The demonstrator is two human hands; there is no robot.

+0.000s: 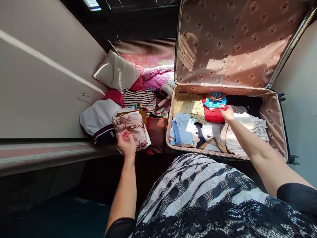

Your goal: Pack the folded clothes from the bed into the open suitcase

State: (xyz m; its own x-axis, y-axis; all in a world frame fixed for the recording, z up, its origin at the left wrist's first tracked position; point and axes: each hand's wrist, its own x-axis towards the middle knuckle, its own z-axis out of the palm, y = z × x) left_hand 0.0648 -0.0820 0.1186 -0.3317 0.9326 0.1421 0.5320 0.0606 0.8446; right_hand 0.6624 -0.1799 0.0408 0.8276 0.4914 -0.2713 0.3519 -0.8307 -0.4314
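An open suitcase (273, 109) lies on a bed, its patterned lid (235, 39) standing upright. Folded clothes fill it: a red garment (212, 114), a bright blue printed piece (215, 101), beige cloth (189, 105), light blue garments (183, 129) and white and grey ones (247, 130). My right hand (227, 113) reaches into the suitcase, its fingers closed on the edge of the red garment. My left hand (126, 142) is closed on a folded pink floral cloth (132, 127) on the bed beside the suitcase.
Left of the suitcase lie a maroon folded cloth (156, 132), a white and navy garment (100, 119), a striped top (138, 98), red cables (158, 102), a white pillow (116, 71) and pink bedding (158, 76). A wall (42, 72) runs along the left.
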